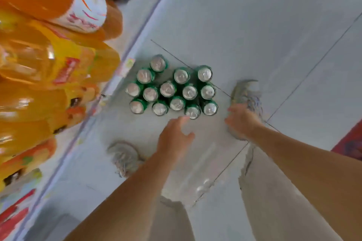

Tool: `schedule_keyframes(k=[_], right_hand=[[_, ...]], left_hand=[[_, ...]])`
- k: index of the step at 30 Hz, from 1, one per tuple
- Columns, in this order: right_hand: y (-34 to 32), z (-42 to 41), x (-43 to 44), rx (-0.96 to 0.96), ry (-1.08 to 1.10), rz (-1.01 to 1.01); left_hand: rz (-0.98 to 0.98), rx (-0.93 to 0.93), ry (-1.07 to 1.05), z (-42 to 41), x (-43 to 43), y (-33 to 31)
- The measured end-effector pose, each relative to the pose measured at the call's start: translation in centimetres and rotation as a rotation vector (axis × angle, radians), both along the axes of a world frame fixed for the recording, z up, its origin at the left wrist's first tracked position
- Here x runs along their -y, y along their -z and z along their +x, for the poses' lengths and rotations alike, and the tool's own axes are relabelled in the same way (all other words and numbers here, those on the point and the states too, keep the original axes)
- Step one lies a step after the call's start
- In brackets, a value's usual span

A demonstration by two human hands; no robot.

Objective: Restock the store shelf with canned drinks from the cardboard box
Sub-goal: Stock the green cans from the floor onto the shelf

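both hands reach down toward the cans on the floor, and both are empty. left hand (174,135), just below the middle of the frame, has its fingers spread and loosely curled, the fingertips close to the nearest can (193,112) at the lower edge of the group but not clearly touching it. right hand (242,118), to the right of the group, is blurred; its fingers look bent inward, yet nothing is between them, and i cannot tell how far it is closed.

green cans (172,89) stand upright in a loose cluster on the pale floor (254,35) at the middle of the frame, silver tops with pull tabs facing up, some touching, some with small gaps. no cardboard box shows anywhere, so the cans seem to be out of it already. they sit just beside the foot of the shelf (125,51), which runs along the left of the frame and is packed with orange and yellow bottles (49,49), all blurred.

by my judgement the step in hand is picking up cans to carry to the shelf. next move calls for closing each hand around a can body from the side, taking outer cans first so neighbours are not knocked over. two grey shoes (247,94) stand near the group, one right beside it, so footing needs care too.
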State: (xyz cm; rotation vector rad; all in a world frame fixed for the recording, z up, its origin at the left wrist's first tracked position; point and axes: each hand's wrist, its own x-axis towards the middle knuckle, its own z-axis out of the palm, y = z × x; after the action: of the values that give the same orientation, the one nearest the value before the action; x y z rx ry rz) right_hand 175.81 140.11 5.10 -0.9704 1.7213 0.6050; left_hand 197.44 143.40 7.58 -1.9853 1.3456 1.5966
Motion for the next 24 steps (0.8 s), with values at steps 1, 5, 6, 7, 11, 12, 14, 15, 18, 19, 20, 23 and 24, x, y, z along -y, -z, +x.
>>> schedule_keyframes(k=[1, 5, 6, 7, 11, 12, 14, 15, 18, 19, 20, 23, 24], right_hand=[[1.4, 0.0, -0.1, 0.012, 0.012, 0.015], [6.9, -0.2, -1.9, 0.043, 0.060, -0.004], [7.7, 0.0, -2.2, 0.057, 0.040, -0.028], [8.6, 0.2, -2.5, 0.071, 0.010, -0.045], [11.5, 1.3, -2.9, 0.105, -0.007, -0.141], [12.2, 1.6, -2.9, 0.114, 0.021, -0.174], [13.0, 2.2, -2.9, 0.103, 0.038, -0.223], [13.2, 2.5, -2.9, 0.090, 0.031, -0.243], [12.3, 2.7, -2.8, 0.041, 0.024, -0.275], [11.4, 2.8, -2.7, 0.030, 0.019, -0.279], [10.0, 2.7, -2.6, 0.027, 0.019, -0.278], [3.2, 2.8, -1.4, 0.057, 0.028, -0.291], [0.3, 3.0, -0.8, 0.074, 0.024, -0.299]], left_hand=[[0.010, -0.012, -0.012, -0.6, -0.4, 2.2], [0.010, -0.029, -0.059, -2.2, -2.0, 9.3], [0.007, -0.032, -0.072, -2.4, -2.3, 10.5], [0.001, -0.036, -0.079, -2.7, -2.6, 11.6], [-0.026, -0.013, -0.122, -3.3, -2.9, 14.6], [-0.039, -0.005, -0.144, -3.5, -2.8, 15.1], [-0.077, 0.023, -0.163, -3.9, -2.8, 16.0], [-0.093, 0.039, -0.164, -4.0, -2.8, 16.1], [-0.090, 0.070, -0.157, -3.9, -2.8, 15.1], [-0.080, 0.078, -0.149, -3.8, -2.7, 14.0], [-0.073, 0.085, -0.142, -3.6, -2.6, 12.6], [-0.073, 0.105, -0.141, -2.1, -1.7, 5.7], [-0.092, 0.101, -0.153, -1.2, -1.2, 2.9]])
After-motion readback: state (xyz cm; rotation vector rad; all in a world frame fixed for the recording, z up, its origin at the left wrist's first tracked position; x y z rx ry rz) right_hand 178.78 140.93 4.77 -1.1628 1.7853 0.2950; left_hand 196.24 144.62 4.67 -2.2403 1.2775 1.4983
